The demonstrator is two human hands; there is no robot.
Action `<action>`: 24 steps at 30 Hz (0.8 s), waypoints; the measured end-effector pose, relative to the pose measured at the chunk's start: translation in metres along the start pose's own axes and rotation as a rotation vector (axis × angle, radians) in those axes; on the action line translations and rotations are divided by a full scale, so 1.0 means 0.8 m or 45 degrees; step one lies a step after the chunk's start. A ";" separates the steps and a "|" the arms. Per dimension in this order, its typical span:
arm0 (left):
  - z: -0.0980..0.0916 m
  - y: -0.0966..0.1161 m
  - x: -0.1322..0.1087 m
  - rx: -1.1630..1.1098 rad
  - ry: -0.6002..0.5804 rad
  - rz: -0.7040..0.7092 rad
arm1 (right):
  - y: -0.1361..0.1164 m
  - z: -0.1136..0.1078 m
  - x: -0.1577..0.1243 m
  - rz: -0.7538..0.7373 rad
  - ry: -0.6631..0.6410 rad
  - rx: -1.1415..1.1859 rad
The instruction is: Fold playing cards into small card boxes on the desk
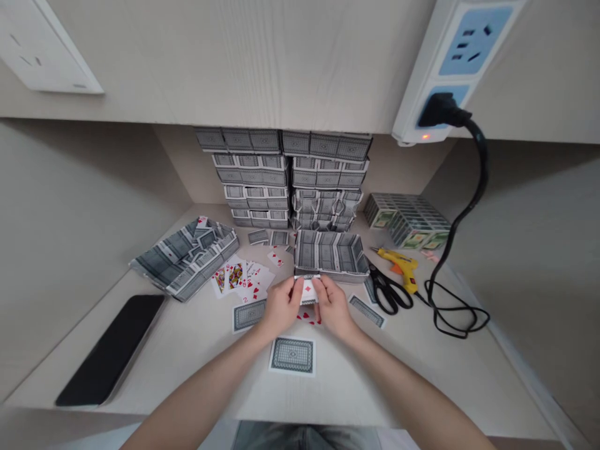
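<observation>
My left hand and my right hand meet at the middle of the desk, both pinched on a folded playing card with red pips. The card sits right in front of an open tray made of folded cards. Under my hands lies a face-up red card. A face-down card lies nearer to me, and another face-down card rests by my left wrist.
Stacked card trays stand against the back wall. A flattened card piece and fanned face-up cards lie left. Black phone at front left. Scissors, yellow glue gun, black cable and card packs are right.
</observation>
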State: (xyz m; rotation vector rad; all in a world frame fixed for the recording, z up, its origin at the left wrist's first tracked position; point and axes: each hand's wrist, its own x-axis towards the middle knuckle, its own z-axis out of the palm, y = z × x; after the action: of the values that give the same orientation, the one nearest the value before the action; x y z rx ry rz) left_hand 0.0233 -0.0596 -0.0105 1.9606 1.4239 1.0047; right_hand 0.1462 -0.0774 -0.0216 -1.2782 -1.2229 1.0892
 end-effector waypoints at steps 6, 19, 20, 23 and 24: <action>0.001 -0.003 0.003 -0.071 0.012 0.028 | 0.002 0.000 0.001 -0.030 0.028 0.016; -0.005 -0.007 0.006 0.074 0.077 -0.023 | 0.006 0.004 -0.007 0.054 -0.387 -0.022; -0.006 -0.007 0.006 0.089 0.070 -0.019 | 0.007 0.004 -0.006 0.061 -0.394 0.001; -0.006 -0.008 0.007 0.128 0.063 -0.014 | 0.007 0.005 -0.003 0.093 -0.407 0.060; -0.007 -0.008 0.007 0.138 0.071 -0.016 | 0.006 0.004 -0.002 0.106 -0.416 0.074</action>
State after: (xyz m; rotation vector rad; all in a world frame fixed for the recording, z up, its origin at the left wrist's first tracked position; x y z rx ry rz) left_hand 0.0163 -0.0521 -0.0110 2.0114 1.5493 1.0033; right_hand 0.1429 -0.0790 -0.0271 -1.1448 -1.3756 1.4253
